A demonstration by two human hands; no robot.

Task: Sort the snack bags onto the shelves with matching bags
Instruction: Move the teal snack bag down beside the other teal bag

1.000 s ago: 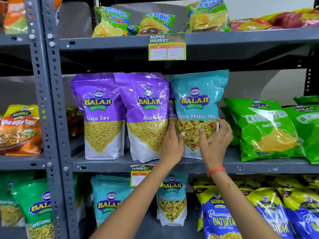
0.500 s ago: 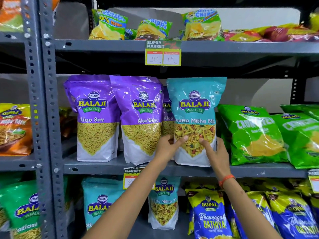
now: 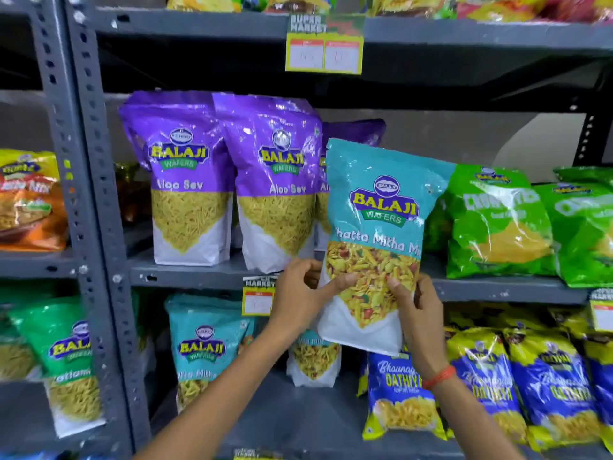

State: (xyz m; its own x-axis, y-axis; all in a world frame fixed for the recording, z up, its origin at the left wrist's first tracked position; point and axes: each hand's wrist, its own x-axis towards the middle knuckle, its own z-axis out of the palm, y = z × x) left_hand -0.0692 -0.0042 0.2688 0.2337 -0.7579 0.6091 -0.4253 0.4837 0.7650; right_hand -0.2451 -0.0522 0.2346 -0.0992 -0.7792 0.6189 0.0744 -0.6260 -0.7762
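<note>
At the centre of the frame a glossy teal plastic Khatta Mitha Mix snack bag (image 3: 381, 227) is held upright, slightly tilted, in front of the grey metal middle shelf (image 3: 199, 277), its white bottom hanging below the shelf's front edge. The left hand (image 3: 298, 297) grips the bag's lower left side, thumb across the front and fingers (image 3: 298, 265) curled behind. The right hand (image 3: 419, 315), with an orange thread band (image 3: 439, 377) at the wrist, clasps the lower right side, thumb on the front. To the left on the middle shelf stand purple Aloo Sev pouches (image 3: 189, 180), another partly hidden behind the held bag; crinkled green chip bags (image 3: 497, 224) lie to the right. On the lower shelf, matching teal Khatta Mitha pouches (image 3: 205, 346) stand at lower centre-left, blue and yellow Gathiya bags (image 3: 398, 396) at lower right.
</note>
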